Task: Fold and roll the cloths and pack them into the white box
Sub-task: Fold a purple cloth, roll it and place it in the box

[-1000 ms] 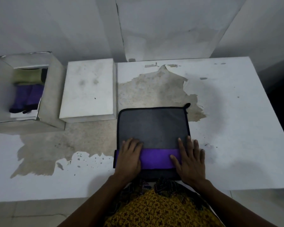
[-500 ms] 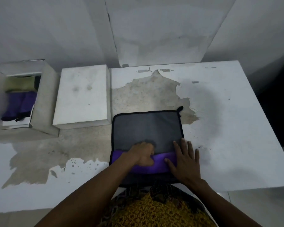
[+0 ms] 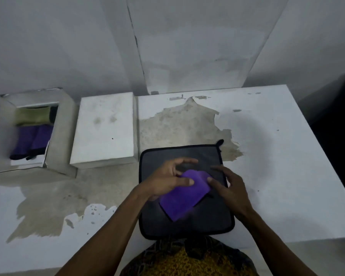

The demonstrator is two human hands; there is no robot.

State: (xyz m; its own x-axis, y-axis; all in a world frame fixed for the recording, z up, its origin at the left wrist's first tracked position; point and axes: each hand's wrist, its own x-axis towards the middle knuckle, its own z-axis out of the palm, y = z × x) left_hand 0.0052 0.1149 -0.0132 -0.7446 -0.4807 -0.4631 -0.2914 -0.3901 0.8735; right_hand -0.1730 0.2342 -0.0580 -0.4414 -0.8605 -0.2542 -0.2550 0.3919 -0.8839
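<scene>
A folded purple cloth (image 3: 179, 204) is lifted at an angle above a flat grey cloth with a black border (image 3: 207, 224) near the table's front edge. My left hand (image 3: 167, 178) grips the purple cloth's far end, thumb on top and fingers curled over it. My right hand (image 3: 231, 188) touches that same end from the right with thumb and straight fingers. The white box (image 3: 65, 132) stands at the far left. It holds rolled purple cloths (image 3: 32, 140) and a green one (image 3: 32, 115).
The box's white lid (image 3: 106, 128) lies flat between the box and the grey cloth. The white table (image 3: 277, 176) has a large worn brown patch in its middle. A grey wall rises behind the table, and the table's right edge borders something dark.
The purple cloth lay as a band across the grey cloth's near edge under both hands. It is now gathered shorter and lifted toward the middle, the left hand gripping it.
</scene>
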